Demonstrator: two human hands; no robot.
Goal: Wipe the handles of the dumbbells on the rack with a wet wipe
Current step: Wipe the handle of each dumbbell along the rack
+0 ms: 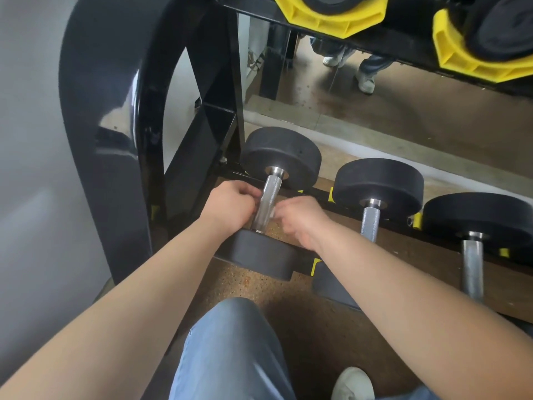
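blue-jeaned knee [230,347] sits lowest. black rack [115,125] upright rises at left. left hand [230,204], fingers curled, touches the left side of the first dumbbell's steel handle [269,194] on the bottom shelf. right hand [301,222], curled and blurred, is just beside its right side. whether either pinches a wipe, i cannot tell. second dumbbell [377,183] and third dumbbell [476,217] lie rightward.

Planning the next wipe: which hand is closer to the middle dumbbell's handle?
Right. The right hand lies between the leftmost handle and the middle dumbbell's handle; the left hand is beyond the leftmost.
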